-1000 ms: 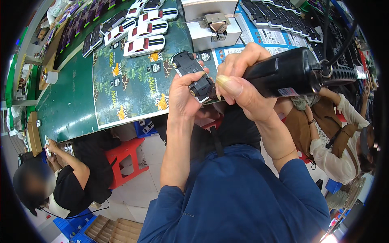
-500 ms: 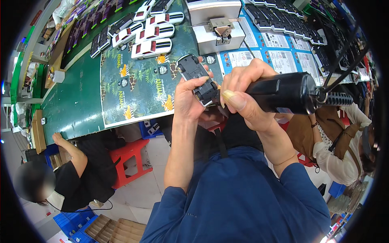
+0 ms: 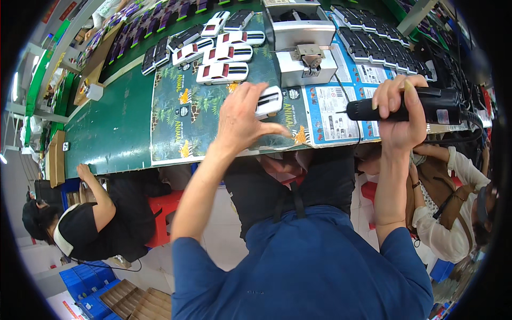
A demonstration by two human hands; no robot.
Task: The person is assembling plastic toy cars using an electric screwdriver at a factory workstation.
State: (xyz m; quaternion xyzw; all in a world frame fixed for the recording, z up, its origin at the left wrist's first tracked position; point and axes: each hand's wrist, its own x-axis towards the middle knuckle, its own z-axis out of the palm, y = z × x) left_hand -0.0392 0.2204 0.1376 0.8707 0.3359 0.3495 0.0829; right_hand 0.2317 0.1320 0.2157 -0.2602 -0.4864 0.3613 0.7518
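My left hand (image 3: 240, 120) hovers with fingers spread over a white toy car (image 3: 269, 101), which lies on a dark printed jungle sheet (image 3: 181, 122) near the table's front edge. The fingertips are at the car's near side; whether they touch it I cannot tell. My right hand (image 3: 397, 114) is wrapped around a black electric screwdriver (image 3: 426, 106), held level to the right of the car, with its thin bit pointing left above a blue-and-white printed card (image 3: 330, 114). A cable runs off the tool to the right.
Rows of white toy cars (image 3: 224, 72) with red and black stripes stand farther back on the green table (image 3: 112, 133). A grey metal fixture (image 3: 304, 37) sits behind the card, black toy cars (image 3: 373, 48) beside it. One person (image 3: 90, 224) sits on the left by a red stool (image 3: 165, 210), another person (image 3: 448, 213) on the right.
My left hand lowered the car from in front of me onto the printed sheet and opened. My right hand drew the screwdriver away to the right.
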